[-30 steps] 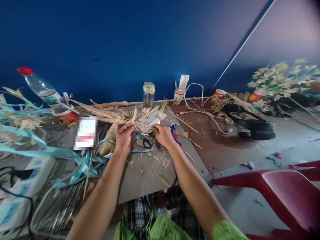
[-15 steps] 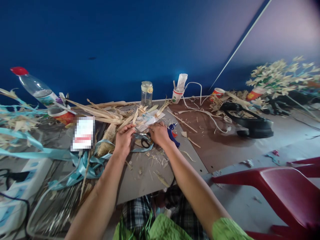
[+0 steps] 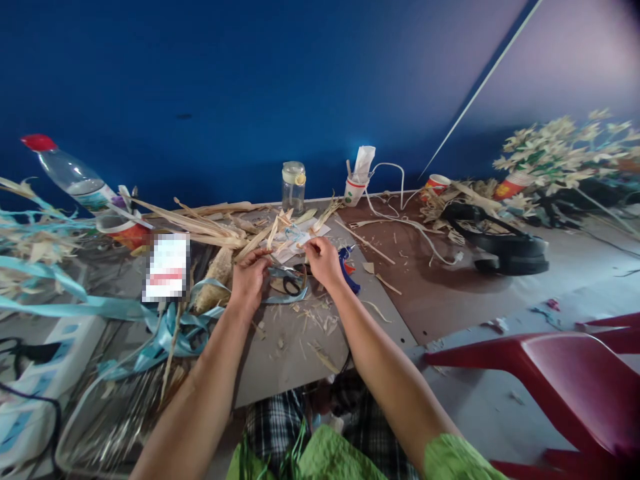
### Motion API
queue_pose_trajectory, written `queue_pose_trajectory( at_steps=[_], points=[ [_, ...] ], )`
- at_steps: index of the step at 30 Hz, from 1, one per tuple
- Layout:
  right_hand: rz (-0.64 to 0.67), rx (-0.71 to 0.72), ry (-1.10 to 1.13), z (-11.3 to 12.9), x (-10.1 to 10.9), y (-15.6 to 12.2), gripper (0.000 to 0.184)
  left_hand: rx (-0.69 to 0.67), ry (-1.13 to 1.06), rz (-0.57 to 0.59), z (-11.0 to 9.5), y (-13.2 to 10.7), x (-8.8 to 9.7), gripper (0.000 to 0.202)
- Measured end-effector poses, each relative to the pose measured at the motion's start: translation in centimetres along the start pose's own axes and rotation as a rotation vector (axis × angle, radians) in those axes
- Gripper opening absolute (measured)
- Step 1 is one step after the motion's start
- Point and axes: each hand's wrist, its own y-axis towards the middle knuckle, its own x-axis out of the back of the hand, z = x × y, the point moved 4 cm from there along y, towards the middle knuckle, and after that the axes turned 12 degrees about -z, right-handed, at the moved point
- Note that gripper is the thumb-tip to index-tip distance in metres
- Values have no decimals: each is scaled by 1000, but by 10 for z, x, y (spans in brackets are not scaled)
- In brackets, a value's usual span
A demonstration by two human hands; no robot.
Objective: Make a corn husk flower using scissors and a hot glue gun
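Observation:
My left hand (image 3: 251,275) is closed in a pinch, and a pale strip of corn husk (image 3: 272,233) stands up from its fingertips. Beside it, my right hand (image 3: 323,261) has its thumb and fingers pressed together over the edge of a white paper (image 3: 287,251); whatever is between them is too small to name. Black-handled scissors (image 3: 291,285) lie just below, between the two hands, on a loop of light blue ribbon (image 3: 285,299). A blue glue gun (image 3: 349,270) rests right of my right hand.
Dried husks (image 3: 200,230) and a lit phone (image 3: 166,268) are on the left, with blue ribbon (image 3: 120,307) and a power strip (image 3: 55,380). A jar (image 3: 293,188) and paper cup (image 3: 354,192) stand by the wall. A black strapped object (image 3: 510,253) and red chair (image 3: 575,380) are right.
My right hand has lifted slightly off the scissors, its fingers drawing from a flatter pose into a pinch. More of the scissors and white paper shows. My left hand has hardly moved.

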Motion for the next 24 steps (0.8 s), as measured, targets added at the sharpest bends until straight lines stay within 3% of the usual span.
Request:
queue_pose_trajectory(
  at_steps=[3, 8, 13, 20, 24],
  points=[
    [32, -55, 96, 0, 2, -1, 20, 11, 12, 27, 0, -2, -1, 28],
    [26, -11, -86, 2, 4, -4, 29, -6, 22, 7, 0, -1, -1, 27],
    [-91, 19, -41, -3, 13, -1, 22, -9, -2, 13, 3, 2, 0, 27],
    [-282, -133, 83, -16, 28, 6, 34, -21, -2, 19, 1, 4, 0, 27],
    [-305, -105, 57, -17, 31, 8, 35, -27, -17, 15, 1, 4, 1, 25]
  ],
)
